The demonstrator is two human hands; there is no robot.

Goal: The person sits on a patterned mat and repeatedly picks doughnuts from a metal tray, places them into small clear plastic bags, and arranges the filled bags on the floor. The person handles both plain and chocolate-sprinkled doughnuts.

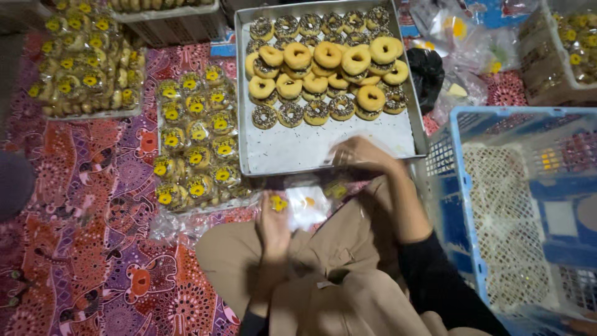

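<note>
Holding a clear bag [311,205] in your left hand [273,227], right hand [360,154] grip unclear at the tray [323,149] edge, 12 o'clock; careless reach could topple stacked donuts [326,68].

One metal tray [323,146], one blue crate [472,205], two hands [273,227]

The left hand [273,227] holds a clear bag [308,208] with a yellow sticker, above the lap. The right hand [360,155] rests at the near edge of a metal tray [323,149] of donuts [326,68]. Packed donuts [196,140] lie left of the tray on a patterned cloth [93,236]. A blue crate [516,205] stands on the right.
</note>
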